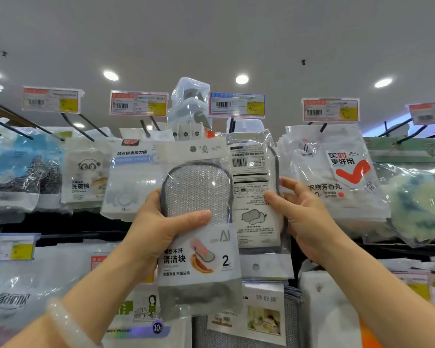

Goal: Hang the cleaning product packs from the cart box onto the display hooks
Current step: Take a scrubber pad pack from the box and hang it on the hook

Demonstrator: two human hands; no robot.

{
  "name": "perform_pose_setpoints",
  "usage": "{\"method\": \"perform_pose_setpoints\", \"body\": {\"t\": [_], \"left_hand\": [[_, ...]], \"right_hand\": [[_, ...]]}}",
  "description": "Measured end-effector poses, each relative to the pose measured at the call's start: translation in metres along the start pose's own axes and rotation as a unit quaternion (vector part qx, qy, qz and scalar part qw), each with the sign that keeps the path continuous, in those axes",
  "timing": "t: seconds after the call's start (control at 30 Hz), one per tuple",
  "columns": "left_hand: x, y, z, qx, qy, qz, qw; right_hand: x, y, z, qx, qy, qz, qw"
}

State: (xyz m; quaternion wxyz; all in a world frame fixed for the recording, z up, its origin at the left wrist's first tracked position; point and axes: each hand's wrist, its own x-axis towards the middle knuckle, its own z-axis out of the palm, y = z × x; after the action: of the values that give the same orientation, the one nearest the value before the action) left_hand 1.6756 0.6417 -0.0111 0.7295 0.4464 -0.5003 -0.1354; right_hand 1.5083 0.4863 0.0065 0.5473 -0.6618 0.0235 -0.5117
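Observation:
My left hand [161,229] grips a clear pack with a grey mesh scrubber [198,192] and a white label, held upright in front of the display, its hang hole near the top. My right hand [301,214] holds the edge of a second scrubber pack [254,187] that shows its printed back and sits right beside the first one. A black display hook [232,125] sticks out just above the second pack, under a blue price tag [236,105]. Whether that pack hangs on the hook is hidden. The cart box is out of view.
Rows of black hooks carry other packs: a panda sponge pack [88,177], a white sponge pack [133,182], a red-check pack [337,172], blue-green sponges [417,197]. Clear boxes [191,101] stand on top. More packs hang on the lower row.

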Motion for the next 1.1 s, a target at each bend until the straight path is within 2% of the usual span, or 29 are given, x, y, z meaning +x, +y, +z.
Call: {"method": "perform_pose_setpoints", "body": {"t": [0.47,0.6,0.77,0.93,1.0,1.1], "left_hand": [[0.004,0.006,0.003,0.021,-0.003,0.008,1.000],[0.010,0.013,0.011,0.040,0.013,0.044,0.998],[0.019,0.019,0.020,0.151,-0.009,0.125,0.981],[0.034,0.013,0.025,0.139,-0.007,0.136,0.981],[0.039,0.009,0.024,0.127,0.009,0.138,0.982],[0.045,0.009,0.022,0.128,0.016,0.149,0.980]], "right_hand": [[-0.009,-0.002,-0.003,0.002,0.023,0.003,1.000],[-0.025,-0.004,-0.013,-0.009,0.059,-0.023,0.998],[-0.039,-0.009,-0.027,-0.033,0.082,-0.056,0.995],[-0.044,-0.016,-0.034,-0.052,0.099,-0.061,0.992],[-0.045,-0.021,-0.036,-0.049,0.087,-0.059,0.993],[-0.046,-0.027,-0.038,-0.054,0.012,-0.013,0.998]]}}
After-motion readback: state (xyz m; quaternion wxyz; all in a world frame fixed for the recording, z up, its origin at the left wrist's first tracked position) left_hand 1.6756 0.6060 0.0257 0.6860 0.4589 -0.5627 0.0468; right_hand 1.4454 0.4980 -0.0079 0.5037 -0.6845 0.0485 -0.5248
